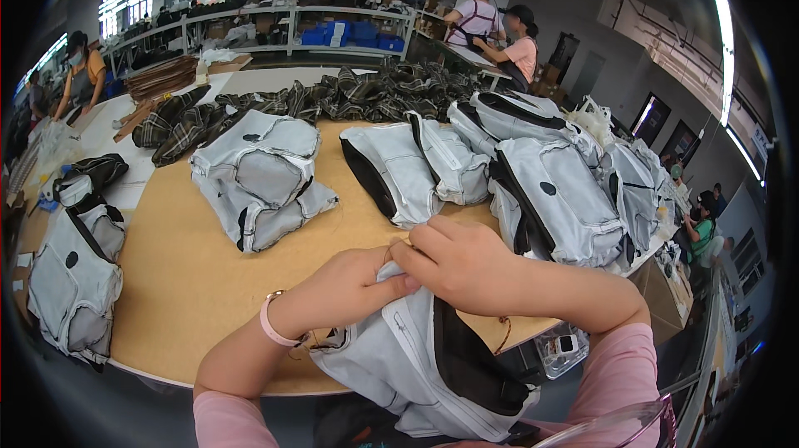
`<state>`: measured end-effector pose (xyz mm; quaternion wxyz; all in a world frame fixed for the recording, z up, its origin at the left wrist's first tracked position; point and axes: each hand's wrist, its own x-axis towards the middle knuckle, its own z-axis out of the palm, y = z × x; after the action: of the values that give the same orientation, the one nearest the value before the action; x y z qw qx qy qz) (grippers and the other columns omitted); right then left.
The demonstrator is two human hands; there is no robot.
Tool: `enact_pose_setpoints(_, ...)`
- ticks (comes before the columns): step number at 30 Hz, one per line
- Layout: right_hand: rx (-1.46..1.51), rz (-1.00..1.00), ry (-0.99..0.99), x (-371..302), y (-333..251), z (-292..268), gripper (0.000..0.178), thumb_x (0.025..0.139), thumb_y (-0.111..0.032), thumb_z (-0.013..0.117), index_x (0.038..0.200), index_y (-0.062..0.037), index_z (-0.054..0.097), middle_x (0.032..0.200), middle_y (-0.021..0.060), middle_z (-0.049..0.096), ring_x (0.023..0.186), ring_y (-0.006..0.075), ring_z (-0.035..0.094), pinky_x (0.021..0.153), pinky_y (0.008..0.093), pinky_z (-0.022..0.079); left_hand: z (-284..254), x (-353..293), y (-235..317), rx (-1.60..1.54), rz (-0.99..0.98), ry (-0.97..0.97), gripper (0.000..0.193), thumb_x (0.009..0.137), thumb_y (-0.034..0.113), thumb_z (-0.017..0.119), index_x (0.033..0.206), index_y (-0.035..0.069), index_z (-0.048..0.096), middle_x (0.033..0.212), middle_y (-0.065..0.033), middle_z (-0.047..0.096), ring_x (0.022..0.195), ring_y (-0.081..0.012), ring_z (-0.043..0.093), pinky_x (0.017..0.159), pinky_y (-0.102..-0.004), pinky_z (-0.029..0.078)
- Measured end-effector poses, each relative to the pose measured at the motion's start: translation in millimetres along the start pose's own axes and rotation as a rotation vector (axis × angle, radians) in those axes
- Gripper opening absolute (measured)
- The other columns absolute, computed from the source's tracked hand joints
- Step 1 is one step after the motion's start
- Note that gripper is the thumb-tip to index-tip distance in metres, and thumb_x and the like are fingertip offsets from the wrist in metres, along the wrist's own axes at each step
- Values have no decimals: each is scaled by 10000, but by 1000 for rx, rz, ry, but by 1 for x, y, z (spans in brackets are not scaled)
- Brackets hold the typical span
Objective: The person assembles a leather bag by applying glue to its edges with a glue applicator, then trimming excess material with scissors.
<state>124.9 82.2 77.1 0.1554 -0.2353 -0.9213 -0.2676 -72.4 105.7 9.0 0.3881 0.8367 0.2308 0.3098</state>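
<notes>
Near the table's front edge, my two hands meet at the top end of a light grey fabric bag (398, 358) with a black panel, which seems turned inside out. My left hand (359, 282) is closed, its thumb pressed on the cloth. My right hand (459, 263) is bent over the same end, fingers curled in a pinch beside the left thumb. Whatever lies between the fingertips is hidden. The bag's lower part hangs over the edge toward my lap. Just beyond my hands lies another grey bag (395, 167) with black trim.
The tan tabletop (179, 282) carries more grey bags, one at the left (75, 286) and a heap at the right (566, 190). Dark plaid fabric (358, 94) is piled along the back. A clear plastic box (562, 350) sits by my right elbow. Several people work farther off.
</notes>
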Motion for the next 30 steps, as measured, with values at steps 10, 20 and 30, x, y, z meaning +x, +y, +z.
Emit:
enact_pose_setpoints(10,389,279,116,-16,-4,15,664,664,14,613,1303,25,433,871,113,536,723,321,575,607,394,474,5,-1,18,-425,-107,-3,277,967,275,576,1068,19,607,870,13,630,779,-48,540,694,-230,442)
enact_pose_setpoints(20,1045,786,473,-80,52,-45,358,911,-58,552,1263,5,534,1135,75,613,1012,135,569,907,293,450,-55,-11,11,-927,-7,789,208,968,156,551,1133,42,604,1001,-35,666,833,-116,652,724,-242,520)
enact_pose_setpoints(30,1022,312,230,-6,14,25,127,875,-117,603,889,4,640,842,152,622,783,333,577,710,401,460,44,-55,52,-181,-28,911,373,791,-101,620,1106,35,475,1040,-46,524,955,-110,518,862,-249,414)
